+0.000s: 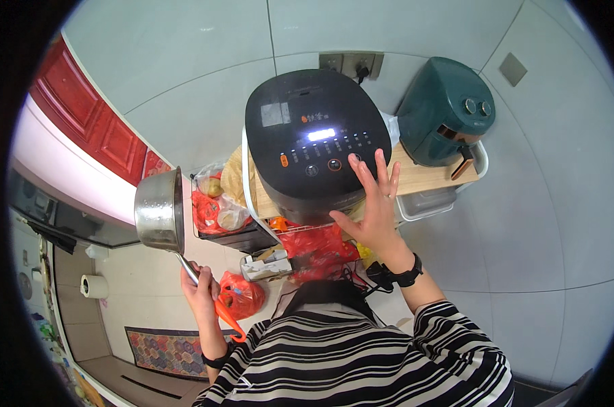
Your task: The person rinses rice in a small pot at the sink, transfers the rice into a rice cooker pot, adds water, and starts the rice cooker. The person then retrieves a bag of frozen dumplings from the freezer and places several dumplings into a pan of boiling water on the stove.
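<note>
My left hand grips the long handle of a steel saucepan, whose orange handle end hooks below the fist. The pan is tipped on its side, its rim facing right, so its inside is hidden. My right hand spreads its fingers over the front right of a black rice cooker. Its fingertips are at the touch panel beside the lit display; whether they press it I cannot tell. The cooker's lid is closed.
The cooker stands on a wooden-topped rack beside a green air fryer. A plug sits in the wall socket. Red plastic bags and an open box lie below. A patterned mat and paper roll are at left.
</note>
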### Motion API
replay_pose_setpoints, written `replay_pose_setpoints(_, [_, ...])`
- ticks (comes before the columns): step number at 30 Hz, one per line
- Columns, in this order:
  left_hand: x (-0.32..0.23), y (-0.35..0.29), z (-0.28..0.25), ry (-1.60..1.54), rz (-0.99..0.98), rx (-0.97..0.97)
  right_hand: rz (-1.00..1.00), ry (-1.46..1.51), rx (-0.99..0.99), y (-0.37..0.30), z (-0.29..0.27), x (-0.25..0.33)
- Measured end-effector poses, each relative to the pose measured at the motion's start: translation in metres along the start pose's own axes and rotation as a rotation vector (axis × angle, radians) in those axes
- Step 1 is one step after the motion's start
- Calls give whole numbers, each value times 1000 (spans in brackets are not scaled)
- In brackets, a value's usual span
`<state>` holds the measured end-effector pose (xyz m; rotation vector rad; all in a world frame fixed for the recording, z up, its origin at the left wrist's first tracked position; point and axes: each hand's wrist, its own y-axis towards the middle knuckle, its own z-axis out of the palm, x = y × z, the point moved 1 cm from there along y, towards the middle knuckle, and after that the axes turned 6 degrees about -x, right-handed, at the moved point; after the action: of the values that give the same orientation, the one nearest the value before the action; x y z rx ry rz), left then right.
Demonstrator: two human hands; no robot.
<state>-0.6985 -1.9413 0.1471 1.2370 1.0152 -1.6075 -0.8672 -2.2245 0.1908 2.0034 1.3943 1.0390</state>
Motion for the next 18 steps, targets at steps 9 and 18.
replay_pose_setpoints(9, [5, 7, -4, 8, -23, -6, 49, -96, 115, 29, -1, 9])
replay_pose_setpoints(18, [7, 14, -2, 8, -53, 10, 35, -123, 145, 39, 8, 14])
